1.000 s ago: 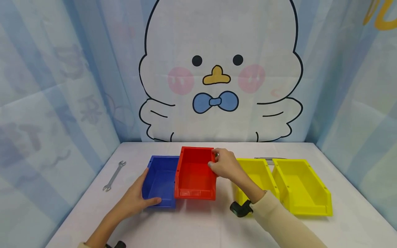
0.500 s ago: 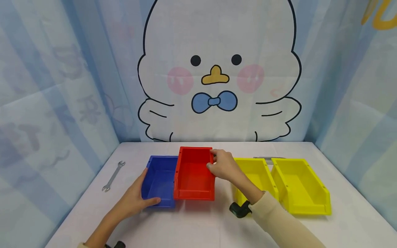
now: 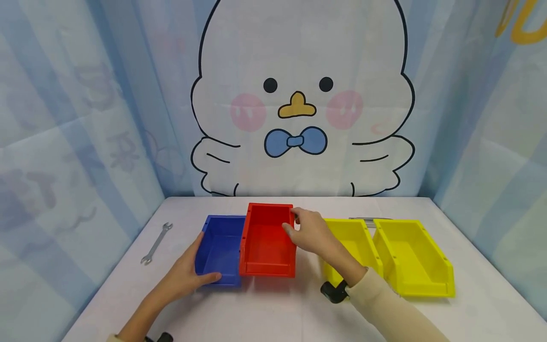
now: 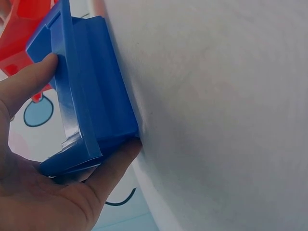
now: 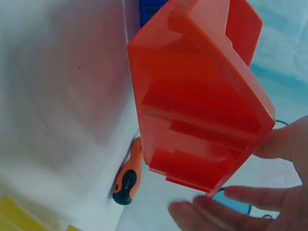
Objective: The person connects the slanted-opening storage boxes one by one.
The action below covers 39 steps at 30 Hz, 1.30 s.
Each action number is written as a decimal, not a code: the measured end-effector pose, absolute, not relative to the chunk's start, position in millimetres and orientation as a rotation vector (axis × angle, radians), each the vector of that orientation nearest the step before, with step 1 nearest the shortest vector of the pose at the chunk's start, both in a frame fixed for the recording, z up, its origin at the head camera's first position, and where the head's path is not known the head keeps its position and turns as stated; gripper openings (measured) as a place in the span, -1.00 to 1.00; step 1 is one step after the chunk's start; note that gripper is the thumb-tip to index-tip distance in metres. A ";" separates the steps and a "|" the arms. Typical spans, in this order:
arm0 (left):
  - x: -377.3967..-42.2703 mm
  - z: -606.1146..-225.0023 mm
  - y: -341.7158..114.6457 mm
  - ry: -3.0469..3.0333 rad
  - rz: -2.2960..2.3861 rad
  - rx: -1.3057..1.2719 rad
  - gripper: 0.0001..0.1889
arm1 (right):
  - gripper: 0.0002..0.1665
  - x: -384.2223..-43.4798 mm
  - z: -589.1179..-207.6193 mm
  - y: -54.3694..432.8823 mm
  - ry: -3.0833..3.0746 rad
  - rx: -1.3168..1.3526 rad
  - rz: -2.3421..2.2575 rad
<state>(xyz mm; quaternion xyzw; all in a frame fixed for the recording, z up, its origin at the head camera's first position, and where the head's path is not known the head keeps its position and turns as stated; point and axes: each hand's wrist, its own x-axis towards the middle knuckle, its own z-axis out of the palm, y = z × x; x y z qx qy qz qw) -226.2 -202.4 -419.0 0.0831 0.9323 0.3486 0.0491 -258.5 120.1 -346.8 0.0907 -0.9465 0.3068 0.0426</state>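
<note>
My left hand (image 3: 185, 273) grips the blue bin (image 3: 220, 251) by its front left part. In the left wrist view the thumb lies over the rim, and another finger reaches the lower corner near the tabletop. Against the blue bin's right side stands the red bin (image 3: 268, 240), overlapping its edge in the head view. My right hand (image 3: 312, 231) is at the red bin's far right corner, thumb raised over the inside. In the right wrist view its fingers (image 5: 255, 196) are spread loosely beside the bin's back end, with a gap showing between.
Two yellow bins, a nearer-to-middle one (image 3: 352, 244) and an outer one (image 3: 416, 259), stand at right. A wrench (image 3: 156, 243) lies at far left. Behind the red bin lies an orange-and-black tool handle (image 5: 129, 178). Metal tools (image 3: 369, 221) show behind the yellow bins.
My right thumb has come away from the red bin's side wall and the right fingers have loosened. The left hand and the bins have stayed in place.
</note>
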 end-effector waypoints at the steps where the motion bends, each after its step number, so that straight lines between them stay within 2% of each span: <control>1: -226.2 -418.6 -202.2 2.841 1.062 0.253 0.34 | -0.32 -257.8 -346.4 119.0 -2.876 0.275 0.905; 5: -226.1 -417.6 -202.2 2.839 1.066 0.253 0.34 | -0.34 -256.2 -343.4 112.8 -2.756 0.312 0.840; 12: -226.4 -419.2 -203.8 2.834 1.069 0.265 0.33 | -0.42 -253.6 -342.8 92.8 -2.607 0.479 1.087; 17: -226.7 -419.5 -205.8 2.820 1.098 0.292 0.33 | -0.34 -250.0 -344.5 74.4 -2.676 0.531 1.270; 32: -226.6 -418.3 -204.1 2.799 1.081 0.249 0.34 | -0.26 -256.9 -369.5 38.9 -2.716 0.291 1.656; 39: -225.5 -416.9 -204.6 2.796 1.091 0.245 0.34 | -0.24 -258.0 -375.2 37.7 -2.691 0.288 1.759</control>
